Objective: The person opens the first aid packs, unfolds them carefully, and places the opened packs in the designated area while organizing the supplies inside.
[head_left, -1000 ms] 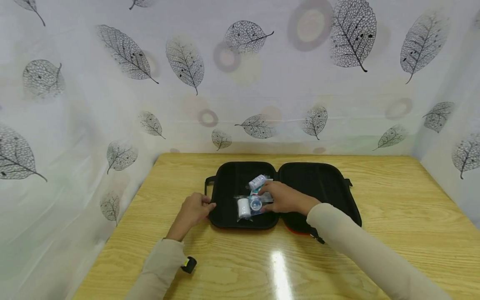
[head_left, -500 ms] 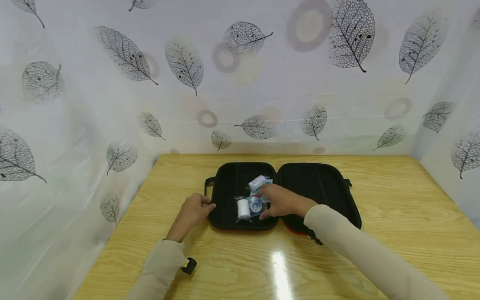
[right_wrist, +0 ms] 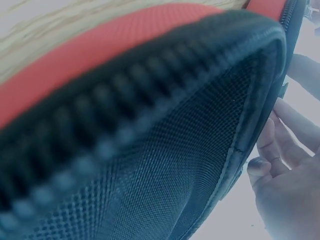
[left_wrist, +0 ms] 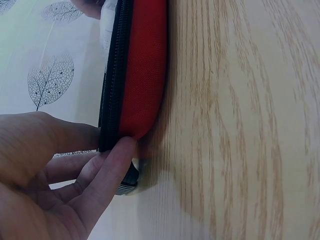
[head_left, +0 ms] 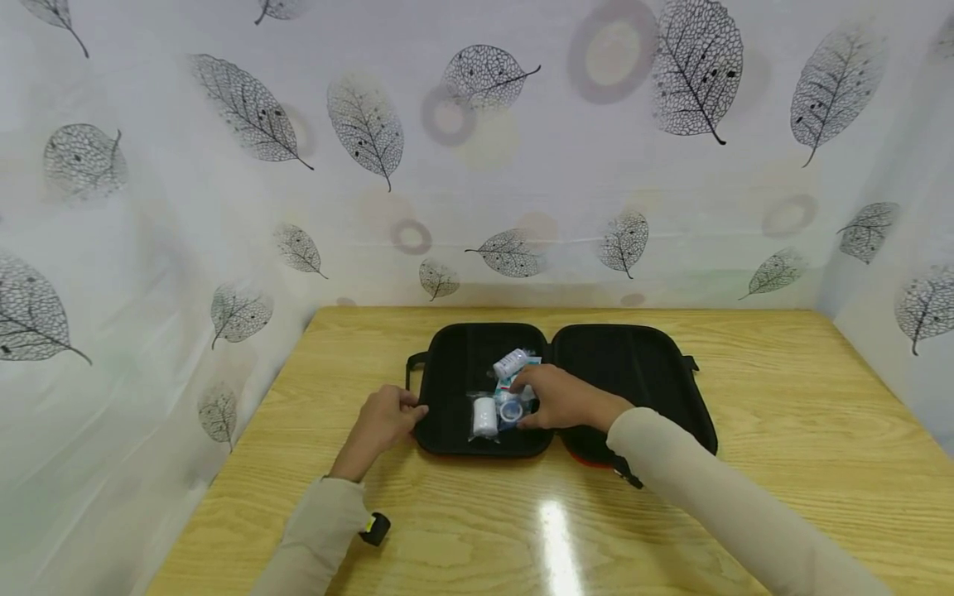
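Observation:
A black-lined case [head_left: 447,414] with a red shell lies unfolded on the table. My left hand [head_left: 383,418] pinches the case's left rim; in the left wrist view, thumb and fingers hold the zipped edge of its red side [left_wrist: 145,65]. Over the left half, my right hand [head_left: 562,397] reaches down with bent fingers at several small packets. A white roll [head_left: 484,416] in clear wrap, a ring-shaped roll [head_left: 511,411] in a bluish packet, and a white wrapped cylinder [head_left: 511,363] lie there. My right fingertips are partly hidden, so their grip is unclear.
The case's right half [head_left: 626,364] lies beneath my right forearm. A strap handle [head_left: 411,368] sticks out on the left. Behind the wooden table [head_left: 462,521] hangs a leaf-print curtain [head_left: 551,190]. A black device [head_left: 375,528] is at my left wrist.
My right hand draws back slightly, then comes close to the packets again. The two lower rolls shift slightly. My left hand keeps its place on the rim.

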A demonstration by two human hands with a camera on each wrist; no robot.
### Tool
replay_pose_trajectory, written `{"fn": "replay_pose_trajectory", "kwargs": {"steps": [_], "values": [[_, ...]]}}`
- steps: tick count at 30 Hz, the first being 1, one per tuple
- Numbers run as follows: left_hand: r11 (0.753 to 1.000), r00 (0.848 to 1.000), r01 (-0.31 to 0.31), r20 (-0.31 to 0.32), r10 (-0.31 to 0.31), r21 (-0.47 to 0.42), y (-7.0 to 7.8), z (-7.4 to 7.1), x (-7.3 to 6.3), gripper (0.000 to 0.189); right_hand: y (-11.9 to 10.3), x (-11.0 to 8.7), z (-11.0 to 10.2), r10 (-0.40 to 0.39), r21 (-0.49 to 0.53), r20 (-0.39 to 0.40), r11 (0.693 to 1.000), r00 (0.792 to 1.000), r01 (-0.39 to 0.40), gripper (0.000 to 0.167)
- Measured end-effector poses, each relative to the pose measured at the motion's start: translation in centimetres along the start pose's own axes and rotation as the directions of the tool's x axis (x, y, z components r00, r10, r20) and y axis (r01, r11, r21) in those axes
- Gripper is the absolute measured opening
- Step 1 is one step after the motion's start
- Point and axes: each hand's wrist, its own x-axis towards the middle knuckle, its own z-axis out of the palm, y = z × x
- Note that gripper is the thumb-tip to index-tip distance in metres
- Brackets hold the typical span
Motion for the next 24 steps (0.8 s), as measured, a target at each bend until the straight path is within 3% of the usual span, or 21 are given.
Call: {"fn": "replay_pose_trajectory", "kwargs": {"steps": [16, 24], "values": [[1.0, 1.0, -0.003, 0.002, 0.003, 0.007, 0.0, -0.1, -0.1, 0.028, 0.8, -0.7, -0.7, 0.016, 0.026, -0.046, 1.0, 0.999, -0.015, 0.04], [1.0, 1.0, -0.008, 0.003, 0.008, -0.013, 0.0, -0.1, -0.1, 0.028, 1.2, -0.9, -0.9, 0.043, -0.011, -0.025, 0.999, 0.999, -0.043, 0.051]]}}
